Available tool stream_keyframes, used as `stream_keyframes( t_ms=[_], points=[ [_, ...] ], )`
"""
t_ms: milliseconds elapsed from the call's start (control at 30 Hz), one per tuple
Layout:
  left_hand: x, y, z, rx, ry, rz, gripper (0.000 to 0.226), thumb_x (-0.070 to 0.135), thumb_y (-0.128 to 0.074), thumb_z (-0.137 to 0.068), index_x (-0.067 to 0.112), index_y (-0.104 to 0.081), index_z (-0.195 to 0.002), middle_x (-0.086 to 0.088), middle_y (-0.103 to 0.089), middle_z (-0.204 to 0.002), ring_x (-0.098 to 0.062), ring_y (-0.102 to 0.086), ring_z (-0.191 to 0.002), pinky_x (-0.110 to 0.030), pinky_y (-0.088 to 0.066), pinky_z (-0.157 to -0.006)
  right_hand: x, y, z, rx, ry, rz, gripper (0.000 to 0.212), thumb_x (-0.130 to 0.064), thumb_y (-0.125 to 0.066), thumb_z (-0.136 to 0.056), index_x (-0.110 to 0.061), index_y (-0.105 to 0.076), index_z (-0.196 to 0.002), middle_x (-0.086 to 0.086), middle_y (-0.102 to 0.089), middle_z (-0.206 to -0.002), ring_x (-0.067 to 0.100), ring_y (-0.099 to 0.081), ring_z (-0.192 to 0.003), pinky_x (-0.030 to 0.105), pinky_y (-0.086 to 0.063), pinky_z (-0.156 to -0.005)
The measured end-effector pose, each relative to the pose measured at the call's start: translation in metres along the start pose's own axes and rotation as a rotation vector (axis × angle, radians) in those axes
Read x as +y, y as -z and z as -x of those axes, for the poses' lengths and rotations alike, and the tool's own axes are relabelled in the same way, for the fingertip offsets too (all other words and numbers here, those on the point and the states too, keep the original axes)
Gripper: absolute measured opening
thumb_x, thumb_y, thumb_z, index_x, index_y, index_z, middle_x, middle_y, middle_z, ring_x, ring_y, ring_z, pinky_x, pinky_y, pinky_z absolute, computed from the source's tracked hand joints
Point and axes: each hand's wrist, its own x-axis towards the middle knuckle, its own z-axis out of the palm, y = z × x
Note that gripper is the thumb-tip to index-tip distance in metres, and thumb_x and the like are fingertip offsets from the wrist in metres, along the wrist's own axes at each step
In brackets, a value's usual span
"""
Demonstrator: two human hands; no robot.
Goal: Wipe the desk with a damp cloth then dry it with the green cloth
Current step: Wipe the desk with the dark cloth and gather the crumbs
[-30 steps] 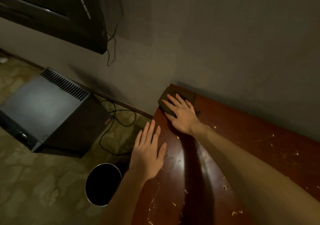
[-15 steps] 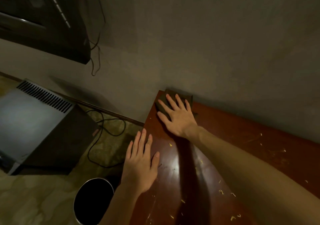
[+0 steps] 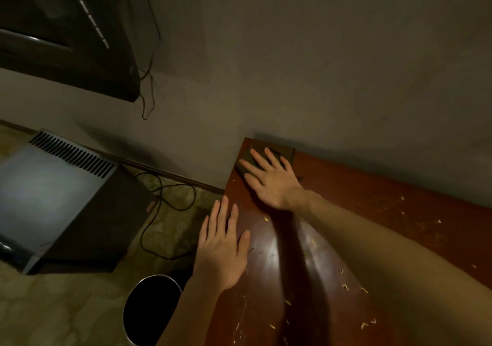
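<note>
Pressing down flat on a dark cloth (image 3: pixel 287 150), the right hand (image 3: pixel 269 183) lies open with its fingers straight and spread, palm down, gripping nothing. The cloth sits in the far left corner of the desk (image 3: pixel 372 199), right against the wall (image 3: pixel 319 66). The fingers cover most of it, and only its far edge and left side show. In this dim light its colour cannot be told for sure.

The left hand (image 3: pixel 223 247) is open too, palm down with straight fingers, and holds nothing. It rests at the desk's left edge, nearer the person than the cloth and apart from it. Its thumb lies on the desk top and its outer fingers reach past the edge.

The desk is glossy reddish-brown wood, and its far edge touches the wall. Small pale crumbs (image 3: pixel 346 286) are scattered over it, along the near left part and out towards the right side. The right forearm casts a dark shadow across the shine.

Beside the desk's left edge, on the patterned carpet (image 3: pixel 53 305), stands a round bin (image 3: pixel 151 311) with a metal rim and a dark inside, just below the left wrist. Farther left sits a dark box-shaped appliance (image 3: pixel 53 199) with vent slats along its far side. A black cable (image 3: pixel 170 204) loops over the carpet between it and the desk. A dark screen (image 3: pixel 66 39) hangs on the wall above, with thin wires dangling from its corner
</note>
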Motion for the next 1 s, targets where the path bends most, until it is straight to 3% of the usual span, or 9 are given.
stream_keyframes(
  t_ms=[167,367,700,833,1000],
  points=[
    [-0.002,-0.001,0.000,0.016,-0.012,0.017,0.076,0.062,-0.003,-0.099,0.025,0.006,-0.165,0.006,0.024,-0.171,-0.009,0.029,-0.155,-0.031,0.017,-0.123,-0.003,-0.001,-0.011,0.029,-0.053,-0.107,0.053,-0.057,-0.015,-0.107,-0.049,-0.014,-0.160,-0.015,0.002,-0.172,0.015,0.013,-0.157,0.046,0.007,-0.127],
    [-0.010,-0.012,0.000,0.093,-0.051,0.012,0.070,0.057,-0.023,-0.107,0.018,-0.018,-0.165,-0.001,0.001,-0.174,-0.017,0.005,-0.161,-0.038,-0.002,-0.126,-0.011,-0.033,0.080,0.001,0.026,-0.082,0.053,-0.060,-0.011,-0.106,-0.055,-0.004,-0.158,-0.018,0.012,-0.169,0.015,0.021,-0.155,0.047,0.013,-0.125],
    [-0.005,-0.008,-0.004,0.047,0.007,0.008,0.076,0.063,-0.015,-0.101,0.024,-0.004,-0.166,0.005,0.014,-0.173,-0.011,0.020,-0.156,-0.035,0.007,-0.124,0.033,0.001,0.004,0.023,-0.077,-0.135,0.052,-0.059,-0.016,-0.107,-0.053,-0.014,-0.158,-0.017,0.005,-0.171,0.014,0.017,-0.157,0.050,0.011,-0.125],
    [-0.006,-0.006,-0.001,0.048,-0.013,0.024,0.076,0.062,-0.015,-0.102,0.022,-0.008,-0.166,0.004,0.011,-0.173,-0.012,0.017,-0.157,-0.036,0.007,-0.124,0.004,-0.026,0.058,0.151,-0.353,-0.300,0.053,-0.057,-0.018,-0.107,-0.051,-0.012,-0.159,-0.014,0.007,-0.171,0.017,0.016,-0.157,0.050,0.013,-0.124],
    [-0.005,-0.004,0.001,0.086,-0.027,0.059,0.078,0.062,-0.017,-0.102,0.017,-0.021,-0.165,0.000,-0.002,-0.174,-0.016,0.006,-0.160,-0.040,-0.003,-0.127,-0.022,-0.045,0.104,0.128,-0.285,-0.218,0.054,-0.057,-0.016,-0.107,-0.051,-0.006,-0.160,-0.013,0.011,-0.171,0.020,0.019,-0.156,0.051,0.014,-0.124]
  ],
)
